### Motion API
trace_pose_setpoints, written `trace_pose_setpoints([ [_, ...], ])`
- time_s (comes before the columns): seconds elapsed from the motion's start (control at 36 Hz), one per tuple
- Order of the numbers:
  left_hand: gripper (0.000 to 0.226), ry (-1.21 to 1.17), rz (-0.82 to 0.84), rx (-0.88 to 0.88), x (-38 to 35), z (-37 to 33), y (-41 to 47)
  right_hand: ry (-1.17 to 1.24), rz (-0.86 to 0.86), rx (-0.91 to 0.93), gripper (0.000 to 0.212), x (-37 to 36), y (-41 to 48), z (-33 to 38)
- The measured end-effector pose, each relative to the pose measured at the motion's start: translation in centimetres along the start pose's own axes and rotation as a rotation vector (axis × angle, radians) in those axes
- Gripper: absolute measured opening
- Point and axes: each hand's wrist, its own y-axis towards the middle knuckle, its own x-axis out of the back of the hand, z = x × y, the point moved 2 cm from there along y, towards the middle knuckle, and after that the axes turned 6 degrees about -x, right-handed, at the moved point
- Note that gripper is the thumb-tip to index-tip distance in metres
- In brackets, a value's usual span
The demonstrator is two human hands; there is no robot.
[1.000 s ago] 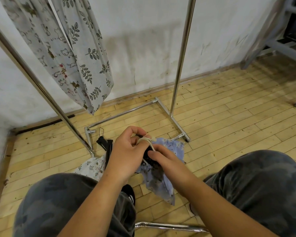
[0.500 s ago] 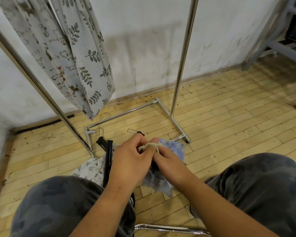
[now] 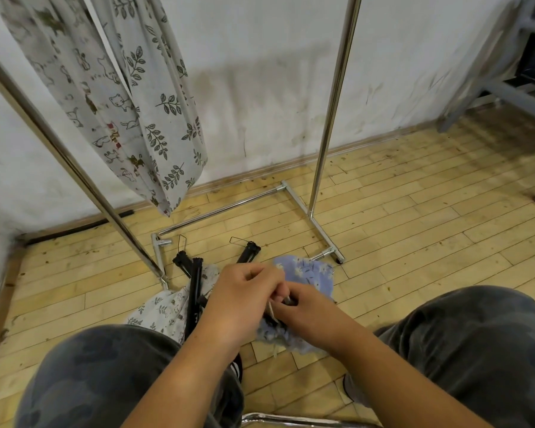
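Observation:
A light blue floral cloth (image 3: 309, 273) lies bunched between my knees, above the wooden floor. My left hand (image 3: 244, 301) and my right hand (image 3: 306, 313) meet over it, fingers curled, and both pinch a thin cream cord (image 3: 272, 310) attached to the cloth. A dark part of a hanger under the cloth is mostly hidden by my hands. Black clip hangers (image 3: 195, 291) lie on the floor just left of my left hand, on a white leaf-print cloth (image 3: 164, 313).
A chrome garment rack (image 3: 328, 118) stands in front, its base bars (image 3: 322, 230) on the floor. Two printed grey cloths (image 3: 130, 112) hang from it at upper left. A grey metal frame (image 3: 488, 88) is at the right wall. A chrome bar (image 3: 291, 420) lies under my legs.
My hands have closed together over the cloth and sunk lower. The cord loop that stood above my fingers is now pulled down between them. More of the blue cloth shows beyond my hands.

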Motion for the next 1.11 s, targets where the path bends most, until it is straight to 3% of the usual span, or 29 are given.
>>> trace_pose_setpoints([
  [0.06,0.037,-0.103,0.013,-0.020,0.2,0.0,-0.1,-0.020,0.015,-0.003,0.029,-0.1,0.1,0.4],
  [0.14,0.044,-0.101,0.054,-0.099,0.4,-0.3,-0.4,-0.082,0.015,-0.030,0.012,-0.1,0.6,0.8],
  [0.31,0.040,0.058,0.084,-0.197,0.1,-0.5,-1.8,-0.389,-0.054,-0.029,0.043,-0.6,1.5,1.6],
  [0.44,0.038,0.081,0.067,-0.154,0.5,-0.8,-1.3,-0.195,-0.110,0.031,0.032,-0.4,0.8,2.2],
  [0.58,0.043,0.068,0.061,-0.177,1.4,-2.6,-0.8,0.146,0.015,0.107,0.034,1.2,-1.3,3.9],
  [0.72,0.046,0.018,0.058,-0.189,2.3,-4.9,-0.6,0.214,0.079,0.075,0.024,2.1,-1.9,6.5],
  [0.81,0.049,0.020,-0.007,-0.173,3.5,-7.0,-0.2,0.246,0.112,0.103,0.008,2.8,-1.9,9.0],
  [0.97,0.047,0.113,-0.093,-0.226,6.9,-13.2,0.6,0.295,0.098,0.178,0.013,4.7,-1.2,15.7],
  [1.11,0.041,0.210,-0.089,-0.308,9.7,-19.3,1.8,0.303,0.006,0.297,0.040,6.6,-1.7,21.9],
])
